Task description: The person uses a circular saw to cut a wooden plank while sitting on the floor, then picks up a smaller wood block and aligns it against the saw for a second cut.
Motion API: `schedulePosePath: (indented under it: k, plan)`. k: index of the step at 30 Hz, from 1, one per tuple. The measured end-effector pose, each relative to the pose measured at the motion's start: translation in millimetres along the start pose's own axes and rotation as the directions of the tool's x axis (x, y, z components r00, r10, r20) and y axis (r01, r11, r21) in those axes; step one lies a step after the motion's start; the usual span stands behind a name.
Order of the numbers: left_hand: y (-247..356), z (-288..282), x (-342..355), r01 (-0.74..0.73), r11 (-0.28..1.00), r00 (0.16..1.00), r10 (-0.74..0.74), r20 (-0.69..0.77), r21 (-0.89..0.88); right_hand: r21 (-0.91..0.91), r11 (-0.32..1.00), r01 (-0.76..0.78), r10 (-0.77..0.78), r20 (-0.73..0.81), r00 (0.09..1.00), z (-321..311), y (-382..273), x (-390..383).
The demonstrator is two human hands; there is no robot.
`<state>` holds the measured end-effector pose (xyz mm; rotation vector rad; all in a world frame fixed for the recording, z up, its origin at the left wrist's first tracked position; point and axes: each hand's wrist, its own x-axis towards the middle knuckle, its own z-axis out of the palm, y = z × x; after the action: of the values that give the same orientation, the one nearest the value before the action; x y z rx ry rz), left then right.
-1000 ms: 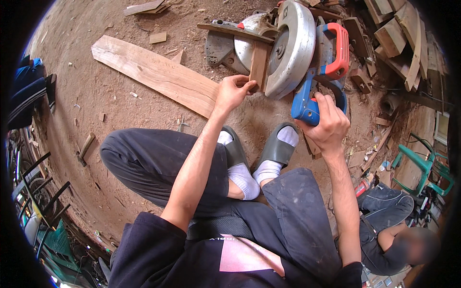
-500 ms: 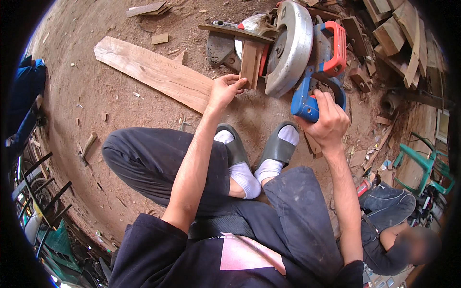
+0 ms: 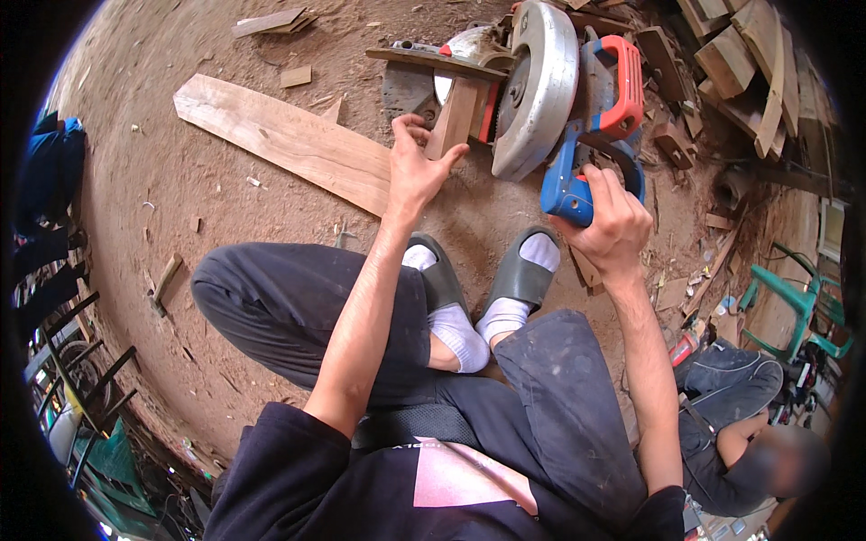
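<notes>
Wood block (image 3: 458, 113): lies ahead of both hands, left of silver blade guard (image 3: 550, 68) on chop saw (image 3: 539, 117), close but not overlapping; far end up by wooden strip (image 3: 401, 56).
Block axis: runs mostly forward, far end leaning slightly right, roughly alongside guard.
Left hand (image 3: 419, 167): nearer of the two, right at block's near end; fingers loosely curled at left, thumb spread right, wide gap between. No firm hold visible; cannot tell if thumb touches.
Right hand (image 3: 609, 216): wrapped round blue handle (image 3: 558, 187), right of block, well apart from it.
Plank (image 3: 280, 140): flat on dirt floor (image 3: 253, 221) to left, right end just beside left wrist.
</notes>
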<state>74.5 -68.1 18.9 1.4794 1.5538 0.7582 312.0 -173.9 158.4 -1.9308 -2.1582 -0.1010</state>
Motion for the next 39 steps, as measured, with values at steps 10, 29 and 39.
schedulePosePath:
  k: [10,29,39]
  plan:
    - [-5.1,1.6,-1.9,-0.273,0.957,0.959,0.262,0.107,0.102,-0.004,1.000,0.007,-0.007,-0.018,1.000,1.7,-0.8,0.7]
    - [-1.7,-0.4,-3.8,-0.273,0.959,0.956,0.262,0.133,0.075,-0.003,1.000,0.018,-0.018,-0.018,1.000,1.4,-0.3,0.5]
    - [-2.8,2.7,-2.9,-0.286,0.953,0.955,0.277,0.105,0.095,-0.017,0.999,0.035,-0.036,-0.049,0.998,1.5,-0.5,1.8]
